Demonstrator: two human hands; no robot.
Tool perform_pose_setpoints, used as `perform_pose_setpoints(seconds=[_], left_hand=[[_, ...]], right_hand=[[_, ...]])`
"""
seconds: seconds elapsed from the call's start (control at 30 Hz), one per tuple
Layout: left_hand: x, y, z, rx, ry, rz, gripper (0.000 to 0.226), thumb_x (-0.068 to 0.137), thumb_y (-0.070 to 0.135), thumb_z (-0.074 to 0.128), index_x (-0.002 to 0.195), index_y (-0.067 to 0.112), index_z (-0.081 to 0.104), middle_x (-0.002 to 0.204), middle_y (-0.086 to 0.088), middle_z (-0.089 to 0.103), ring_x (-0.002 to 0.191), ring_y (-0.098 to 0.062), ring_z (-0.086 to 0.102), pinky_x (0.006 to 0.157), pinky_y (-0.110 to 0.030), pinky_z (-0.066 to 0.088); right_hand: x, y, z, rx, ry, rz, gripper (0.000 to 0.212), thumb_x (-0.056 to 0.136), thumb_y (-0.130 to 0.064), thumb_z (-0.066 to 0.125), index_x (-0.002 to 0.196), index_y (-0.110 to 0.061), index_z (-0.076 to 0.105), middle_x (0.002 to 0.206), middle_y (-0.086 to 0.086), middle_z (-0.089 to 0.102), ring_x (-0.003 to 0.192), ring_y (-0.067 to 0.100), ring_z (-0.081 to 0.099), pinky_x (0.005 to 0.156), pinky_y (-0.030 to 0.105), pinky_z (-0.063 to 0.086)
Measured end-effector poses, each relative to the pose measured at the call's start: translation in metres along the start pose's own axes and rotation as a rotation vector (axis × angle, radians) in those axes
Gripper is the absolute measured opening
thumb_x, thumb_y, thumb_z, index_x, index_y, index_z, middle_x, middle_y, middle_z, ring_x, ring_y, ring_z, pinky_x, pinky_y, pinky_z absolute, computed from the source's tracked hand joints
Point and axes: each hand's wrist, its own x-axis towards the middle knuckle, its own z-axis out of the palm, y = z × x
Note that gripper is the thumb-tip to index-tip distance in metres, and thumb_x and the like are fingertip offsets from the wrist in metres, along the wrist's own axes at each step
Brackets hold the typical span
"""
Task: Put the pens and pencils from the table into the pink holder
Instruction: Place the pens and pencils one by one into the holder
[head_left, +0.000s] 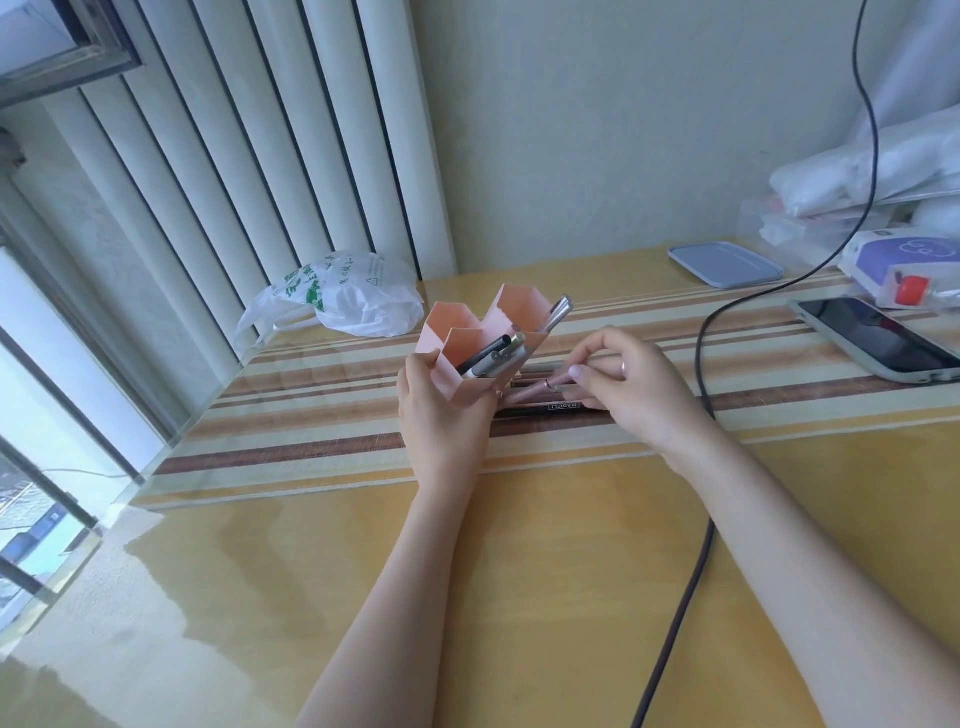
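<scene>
Mid-task, with a pickup in hand: left hand (441, 410) wrapped around the base of the pink holder (467, 338), tilting its mouth rightward over the striped tabletop (311, 447), several pens (491, 356) already inside and leaning up to the right. Right hand (631, 387) pinched its grip on a pink pen (530, 391) lying just right of the holder among at least 2 other pens, long axis running left-right, near end toward the holder. Next, judged: lift that pen, swing it steeper, and slide it into an open compartment without knocking the leaning pens.
</scene>
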Motion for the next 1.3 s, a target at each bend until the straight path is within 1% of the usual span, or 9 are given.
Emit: perform_pose_setpoints(seconds=[0.1, 0.27, 0.43, 0.53, 0.7, 0.93, 1.0, 1.07, 1.3], left_hand=[[0.001, 0.000, 0.000, -0.007, 0.011, -0.007, 0.052, 0.066, 0.017, 0.073, 0.111, 0.012, 0.050, 0.110, -0.001, 0.052, 0.099, -0.018, 0.047, 0.072, -0.026, 0.030], [0.001, 0.000, 0.000, -0.009, 0.012, -0.018, 0.050, 0.070, 0.019, 0.072, 0.114, 0.012, 0.048, 0.113, 0.000, 0.050, 0.101, -0.019, 0.047, 0.074, -0.028, 0.032], [0.001, 0.000, 0.000, 0.008, 0.008, -0.010, 0.052, 0.069, 0.019, 0.072, 0.113, 0.010, 0.047, 0.115, -0.004, 0.051, 0.103, -0.021, 0.048, 0.072, -0.027, 0.030], [0.002, -0.001, 0.001, 0.003, 0.007, -0.024, 0.050, 0.069, 0.016, 0.070, 0.112, 0.008, 0.047, 0.114, -0.007, 0.052, 0.101, -0.024, 0.049, 0.071, -0.029, 0.031], [0.001, 0.001, 0.001, 0.001, -0.004, -0.005, 0.048, 0.072, 0.013, 0.066, 0.116, 0.009, 0.046, 0.115, -0.005, 0.051, 0.094, -0.015, 0.042, 0.067, -0.022, 0.025], [-0.002, 0.000, 0.003, 0.043, -0.020, 0.120, 0.044, 0.073, 0.006, 0.058, 0.116, 0.009, 0.046, 0.112, -0.006, 0.050, 0.102, -0.020, 0.043, 0.071, -0.018, 0.024], [-0.002, -0.001, 0.005, 0.062, -0.024, 0.150, 0.046, 0.072, 0.005, 0.060, 0.116, 0.010, 0.047, 0.111, -0.003, 0.049, 0.103, -0.021, 0.044, 0.072, -0.019, 0.025], [-0.001, -0.002, 0.006, 0.083, -0.037, 0.171, 0.046, 0.072, 0.006, 0.062, 0.116, 0.011, 0.047, 0.108, 0.002, 0.046, 0.103, -0.022, 0.046, 0.070, -0.018, 0.025], [0.002, -0.005, 0.004, 0.076, -0.036, 0.140, 0.049, 0.072, 0.011, 0.067, 0.115, 0.012, 0.045, 0.108, 0.005, 0.044, 0.105, -0.020, 0.047, 0.070, -0.019, 0.026]], right_hand=[[0.001, -0.003, 0.001, 0.326, 0.027, -0.005, 0.015, 0.096, 0.001, 0.052, 0.092, -0.014, 0.056, 0.093, 0.009, 0.072, 0.080, 0.021, 0.072, 0.076, 0.031, 0.060], [-0.001, -0.017, 0.000, 0.613, 0.243, -0.214, 0.013, 0.092, 0.002, 0.057, 0.095, -0.010, 0.057, 0.087, 0.010, 0.069, 0.074, 0.015, 0.069, 0.068, 0.027, 0.060], [-0.009, -0.023, -0.005, 0.550, 0.644, -0.502, 0.011, 0.091, -0.005, 0.063, 0.092, -0.012, 0.055, 0.089, 0.017, 0.065, 0.082, 0.026, 0.068, 0.055, 0.030, 0.057], [-0.014, -0.026, -0.006, 0.515, 0.739, -0.580, 0.013, 0.092, -0.007, 0.062, 0.094, -0.014, 0.052, 0.093, 0.015, 0.063, 0.085, 0.028, 0.066, 0.054, 0.035, 0.059], [-0.020, -0.032, 0.001, 0.503, 0.663, -0.611, 0.014, 0.093, -0.005, 0.059, 0.095, -0.016, 0.050, 0.088, -0.012, 0.066, 0.087, 0.018, 0.070, 0.050, 0.035, 0.059], [-0.018, -0.020, 0.022, 0.200, 0.466, -0.668, 0.021, 0.092, -0.008, 0.062, 0.090, -0.026, 0.051, 0.090, 0.001, 0.071, 0.083, 0.017, 0.073, 0.055, 0.041, 0.060], [-0.014, -0.008, 0.028, 0.028, 0.408, -0.681, 0.010, 0.090, -0.016, 0.064, 0.082, -0.015, 0.058, 0.074, 0.008, 0.070, 0.068, 0.023, 0.071, 0.054, 0.044, 0.057], [-0.010, 0.001, 0.035, -0.149, 0.340, -0.680, 0.018, 0.086, -0.022, 0.064, 0.076, -0.007, 0.061, 0.067, 0.010, 0.069, 0.061, 0.028, 0.066, 0.053, 0.041, 0.054], [-0.010, 0.001, 0.040, -0.419, 0.327, -0.690, 0.016, 0.085, -0.021, 0.063, 0.085, -0.011, 0.075, 0.114, 0.008, 0.063, 0.092, 0.024, 0.053, 0.081, 0.020, 0.038]])
